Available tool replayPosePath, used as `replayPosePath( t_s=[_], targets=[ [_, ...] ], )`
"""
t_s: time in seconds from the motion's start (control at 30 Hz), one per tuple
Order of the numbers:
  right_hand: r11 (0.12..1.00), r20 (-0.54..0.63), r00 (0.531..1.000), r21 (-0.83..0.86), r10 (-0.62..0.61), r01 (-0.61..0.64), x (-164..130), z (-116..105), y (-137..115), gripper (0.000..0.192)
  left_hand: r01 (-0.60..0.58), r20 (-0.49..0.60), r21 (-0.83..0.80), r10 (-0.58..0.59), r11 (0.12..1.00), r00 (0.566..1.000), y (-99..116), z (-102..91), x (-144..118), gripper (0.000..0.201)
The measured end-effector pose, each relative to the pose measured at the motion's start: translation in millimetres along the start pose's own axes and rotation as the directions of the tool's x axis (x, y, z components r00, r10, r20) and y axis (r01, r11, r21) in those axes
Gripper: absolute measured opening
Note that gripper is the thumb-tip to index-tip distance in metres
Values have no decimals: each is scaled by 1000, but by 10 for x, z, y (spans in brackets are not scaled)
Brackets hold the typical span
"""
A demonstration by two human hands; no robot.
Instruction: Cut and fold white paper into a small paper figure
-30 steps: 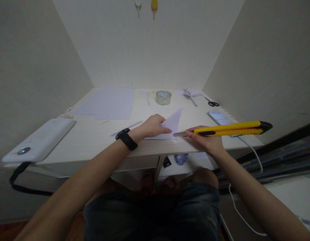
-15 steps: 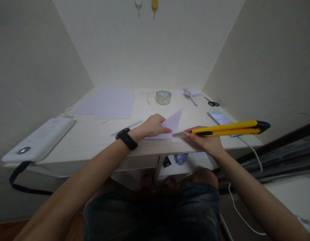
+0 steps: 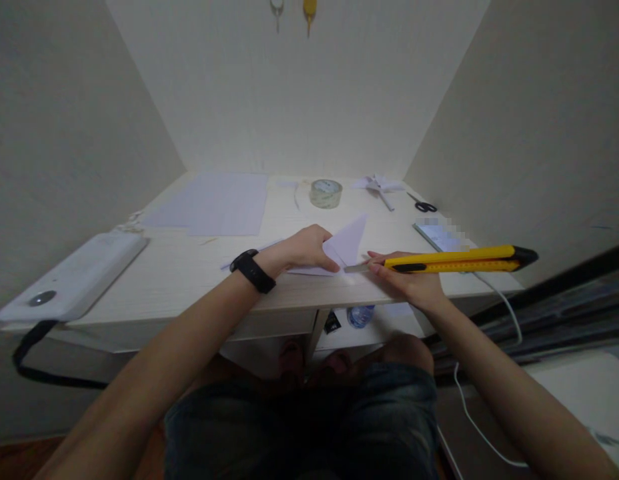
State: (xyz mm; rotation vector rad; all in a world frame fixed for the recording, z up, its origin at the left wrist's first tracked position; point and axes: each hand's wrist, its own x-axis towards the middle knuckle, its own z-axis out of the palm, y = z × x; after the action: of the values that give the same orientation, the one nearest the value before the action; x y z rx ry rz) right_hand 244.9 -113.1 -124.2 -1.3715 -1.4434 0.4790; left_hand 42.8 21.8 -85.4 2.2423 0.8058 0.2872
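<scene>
Near the front edge of the desk, a folded piece of white paper (image 3: 351, 237) has one pointed flap angled up to the back right. My left hand (image 3: 309, 248) grips it from the left, with the thumb on its front part; some of the paper is hidden under the palm. In my right hand (image 3: 414, 283) is a yellow utility knife (image 3: 459, 261), handle pointing right and blade out to the left. The blade tip is at the paper's lower right, close to my left thumb. Whether it is cutting into the paper I cannot tell.
Behind lie paper sheets (image 3: 229, 203), a tape roll (image 3: 326, 194) and a paper pinwheel (image 3: 378, 185). Black scissors (image 3: 425, 207) and a phone (image 3: 439, 235) are on the right. A white device (image 3: 74, 277) with a black strap occupies the left end of the desk (image 3: 179, 287).
The paper has turned slightly, and its raised flap shows more of its face. My left thumb has shifted a little to the left and down. The knife has barely moved.
</scene>
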Motion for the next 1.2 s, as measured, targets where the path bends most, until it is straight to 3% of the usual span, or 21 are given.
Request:
replayPosePath(
  t_s=[0.2,0.53,0.8,0.97,1.2],
  targets=[
    [997,56,997,-49,-57,60,-4,-27,17,22,90,33,-148,-86,985,996,-13,11,9,31],
    [996,86,993,-43,-78,82,0,-42,21,20,171,74,-199,-159,965,984,23,-41,27,31],
    [995,91,992,-48,-83,88,-7,-40,-31,20,128,74,-296,-110,947,991,-11,-25,21,27],
    [997,53,996,-16,-76,77,-17,-5,15,20,137,62,-252,-125,958,990,-26,-33,11,30],
    [997,-6,998,-29,-68,68,-30,1,-68,19,81,25,-355,-78,931,997,-10,-9,-48,25]
  ],
)
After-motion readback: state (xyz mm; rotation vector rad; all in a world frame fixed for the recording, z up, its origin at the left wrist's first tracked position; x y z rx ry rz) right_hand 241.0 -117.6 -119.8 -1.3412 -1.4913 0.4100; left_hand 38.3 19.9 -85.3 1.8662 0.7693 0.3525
